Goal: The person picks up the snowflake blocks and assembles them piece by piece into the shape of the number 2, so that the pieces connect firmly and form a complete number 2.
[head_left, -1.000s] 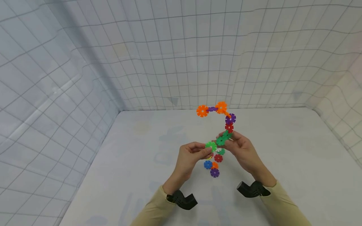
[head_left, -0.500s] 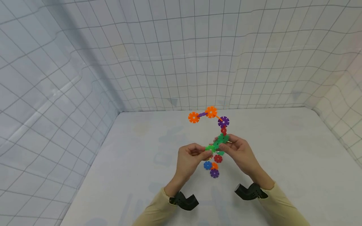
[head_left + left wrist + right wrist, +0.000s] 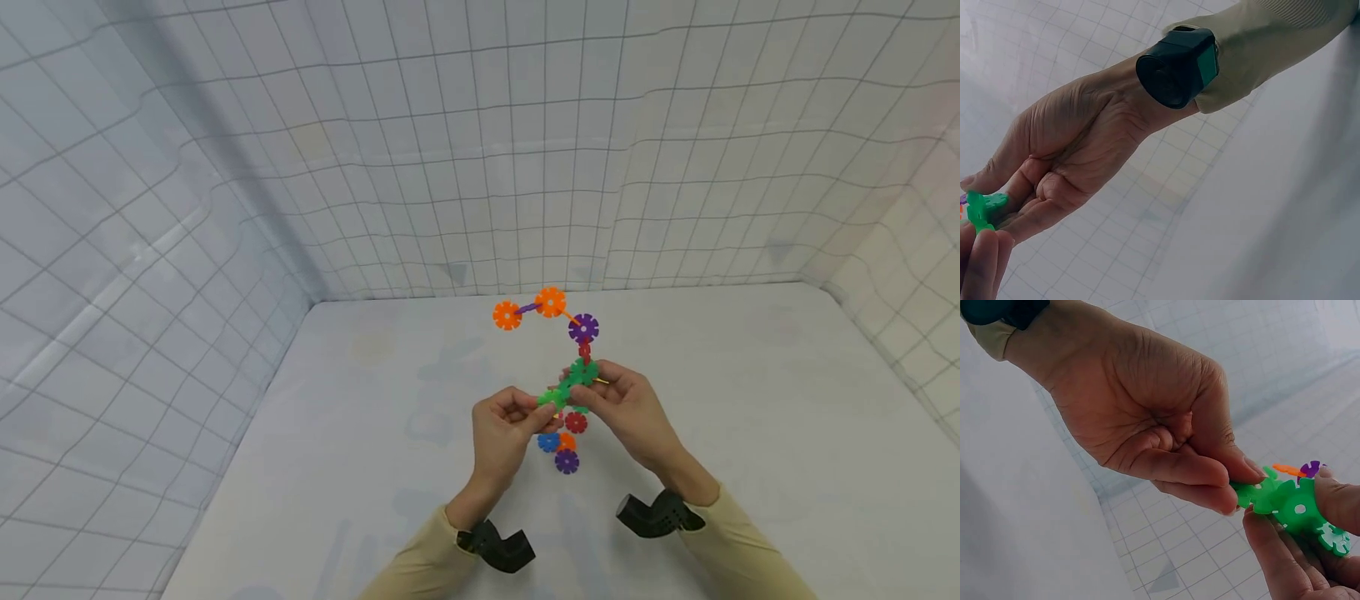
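Note:
My left hand point(image 3: 501, 432) pinches a light green snowflake disc point(image 3: 551, 401) by its edge. Facing it, my right hand point(image 3: 632, 412) grips darker green snowflake discs point(image 3: 584, 372) between thumb and fingers. From these a chain rises and bends left: a red disc point(image 3: 585, 351), a purple disc point(image 3: 583, 328), orange discs point(image 3: 551, 302) and an edge-on purple one. The right wrist view shows the light green disc point(image 3: 1266, 495) against the green disc point(image 3: 1300, 509); whether their slots are fully joined I cannot tell. Fingers partly cover the green discs in the left wrist view.
Loose snowflake discs lie on the white table point(image 3: 360, 467) below the hands: red point(image 3: 576, 422), blue point(image 3: 549, 442), orange point(image 3: 567, 442) and purple point(image 3: 567, 462). Others are partly hidden by the hands. White netted walls point(image 3: 480, 167) enclose the table's back and sides.
The right hand has moved slightly left and down, bringing its green discs against the light green disc. The hanging chain has shifted left and lower. The left hand has kept its pinch.

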`<state>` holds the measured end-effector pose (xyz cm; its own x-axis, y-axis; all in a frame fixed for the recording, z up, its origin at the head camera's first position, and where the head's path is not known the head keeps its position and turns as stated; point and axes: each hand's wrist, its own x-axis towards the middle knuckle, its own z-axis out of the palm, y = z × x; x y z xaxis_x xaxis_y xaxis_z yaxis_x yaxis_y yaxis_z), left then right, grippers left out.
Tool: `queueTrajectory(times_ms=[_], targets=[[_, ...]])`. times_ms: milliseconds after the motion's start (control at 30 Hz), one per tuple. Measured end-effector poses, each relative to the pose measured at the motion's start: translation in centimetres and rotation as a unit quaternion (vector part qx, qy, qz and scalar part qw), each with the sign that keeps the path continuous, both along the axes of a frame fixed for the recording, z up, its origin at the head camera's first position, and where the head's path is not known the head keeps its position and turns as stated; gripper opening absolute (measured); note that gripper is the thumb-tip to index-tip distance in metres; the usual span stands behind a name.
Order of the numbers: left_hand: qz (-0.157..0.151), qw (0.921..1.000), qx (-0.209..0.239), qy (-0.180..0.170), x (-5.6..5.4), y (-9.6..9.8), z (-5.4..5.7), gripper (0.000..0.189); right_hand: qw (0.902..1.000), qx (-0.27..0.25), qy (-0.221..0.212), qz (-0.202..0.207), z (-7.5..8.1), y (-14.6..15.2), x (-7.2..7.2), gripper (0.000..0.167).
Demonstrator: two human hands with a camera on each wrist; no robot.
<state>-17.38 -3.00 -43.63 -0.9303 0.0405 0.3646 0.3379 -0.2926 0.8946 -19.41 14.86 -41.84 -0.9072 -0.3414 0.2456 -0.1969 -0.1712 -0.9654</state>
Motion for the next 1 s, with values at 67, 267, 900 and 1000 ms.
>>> queueTrajectory(times_ms=[67, 267, 900, 1000], targets=[[0.003, 1.0000, 0.003, 0.002, 0.0, 0.1, -0.1, 0.019, 1.0000, 0.001, -0.005, 0.000, 0.0, -0.1, 0.0, 0.030], [0.003, 1.0000, -0.005, -0.002, -0.1, 0.1, -0.4, 0.019, 0.9999, 0.012, -0.009, -0.002, -0.1, -0.1, -0.1, 0.032], [-0.009, 0.9866, -0.138, -0.086, -1.6, -1.9, 0.1, 0.016, 0.9969, 0.060, -0.046, -0.020, -1.3, 0.1, -1.3, 0.035], [0.011, 0.9893, -0.117, -0.087, -1.6, -1.8, 0.1, 0.015, 0.9937, 0.091, -0.063, -0.016, -1.5, -0.1, -1.3, 0.032]])
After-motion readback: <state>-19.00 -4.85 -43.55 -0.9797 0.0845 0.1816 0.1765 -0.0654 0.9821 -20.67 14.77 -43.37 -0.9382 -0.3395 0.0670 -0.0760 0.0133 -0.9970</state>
